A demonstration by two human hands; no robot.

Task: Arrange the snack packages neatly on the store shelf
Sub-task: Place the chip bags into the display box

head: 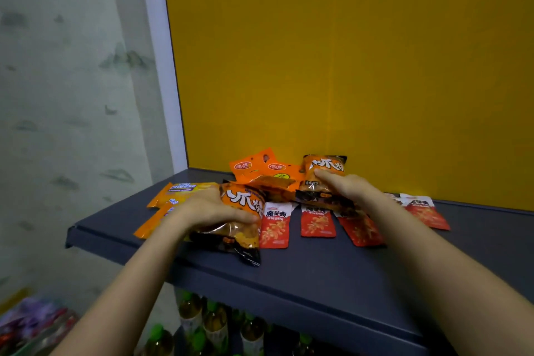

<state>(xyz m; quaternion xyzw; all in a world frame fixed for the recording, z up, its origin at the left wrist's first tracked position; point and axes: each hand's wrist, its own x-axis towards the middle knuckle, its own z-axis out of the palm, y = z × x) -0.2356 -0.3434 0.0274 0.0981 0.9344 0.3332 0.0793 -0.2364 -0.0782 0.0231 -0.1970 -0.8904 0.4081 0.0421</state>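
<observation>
A dark grey shelf (318, 272) carries a loose heap of snack packages. My left hand (208, 208) grips an orange-and-black snack bag (239, 228) at the front left. My right hand (344, 183) holds a second orange-and-black bag (325, 166) further back, tilted up. Flat orange packets (254, 166) lie at the back against the yellow wall. Several small red-and-white sachets (276, 225) sit in a row across the front, one (424, 211) to the right of my right arm. Yellow cheese wafer packs (180, 189) lie at the left, partly under my left hand.
A yellow back panel (346, 66) rises behind the shelf. A white post (161, 66) and patterned wall (57, 95) stand to the left. Bottles with green caps (213, 318) fill the shelf below. Blurred packages (29, 324) show at the bottom left.
</observation>
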